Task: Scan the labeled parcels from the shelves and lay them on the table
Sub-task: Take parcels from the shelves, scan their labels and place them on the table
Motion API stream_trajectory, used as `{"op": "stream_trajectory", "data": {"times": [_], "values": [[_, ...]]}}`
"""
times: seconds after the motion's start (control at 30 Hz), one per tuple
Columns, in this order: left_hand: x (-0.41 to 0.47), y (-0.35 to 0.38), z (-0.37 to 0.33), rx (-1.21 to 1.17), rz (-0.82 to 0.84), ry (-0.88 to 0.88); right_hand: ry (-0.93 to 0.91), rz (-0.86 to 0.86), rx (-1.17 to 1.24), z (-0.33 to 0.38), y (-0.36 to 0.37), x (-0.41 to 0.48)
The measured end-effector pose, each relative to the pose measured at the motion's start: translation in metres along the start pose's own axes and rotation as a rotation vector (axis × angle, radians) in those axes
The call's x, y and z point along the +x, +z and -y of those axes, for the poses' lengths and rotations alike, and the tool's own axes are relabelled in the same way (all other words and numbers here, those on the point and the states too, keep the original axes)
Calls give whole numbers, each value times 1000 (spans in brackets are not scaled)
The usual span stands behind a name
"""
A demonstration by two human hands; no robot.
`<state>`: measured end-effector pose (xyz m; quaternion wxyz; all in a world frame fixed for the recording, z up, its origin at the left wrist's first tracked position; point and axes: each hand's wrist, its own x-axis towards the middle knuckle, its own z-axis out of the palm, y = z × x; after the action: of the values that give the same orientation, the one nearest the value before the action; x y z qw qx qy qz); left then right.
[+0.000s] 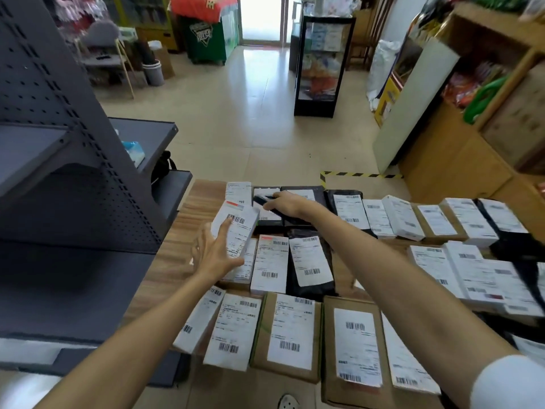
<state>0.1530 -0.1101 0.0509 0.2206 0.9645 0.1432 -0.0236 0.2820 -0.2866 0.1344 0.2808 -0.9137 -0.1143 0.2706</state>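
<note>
A white labeled parcel (239, 228) is tilted above the table's far left rows, its barcode facing up. My left hand (213, 251) has spread fingers, the index lying along the parcel's near side. My right hand (287, 204) grips a black handheld scanner (267, 205) just right of that parcel, pointed left. Several labeled parcels lie in rows on the wooden table (171, 270): white ones (269, 265), black ones (309, 265) and brown cardboard ones (287, 335).
A dark grey perforated metal shelf unit (76, 184) stands at the left, right against the table. More parcels (472, 267) fill the table's right side. Wooden shelving (486, 122) rises at the right; a black display case (320, 66) stands on the tiled floor beyond.
</note>
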Motion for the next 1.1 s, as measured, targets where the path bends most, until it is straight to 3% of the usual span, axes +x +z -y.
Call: {"op": "stream_trajectory", "data": {"times": [0.2,0.47,1.1], "values": [[-2,18,-27,41,-8,41,-174,-112,-471,-18,-27,-34],[-2,26,-42,105,23,103,-269,-83,-714,-20,-38,-56],[-7,33,-26,164,13,102,-266,-19,-845,-34,-33,-62]]}}
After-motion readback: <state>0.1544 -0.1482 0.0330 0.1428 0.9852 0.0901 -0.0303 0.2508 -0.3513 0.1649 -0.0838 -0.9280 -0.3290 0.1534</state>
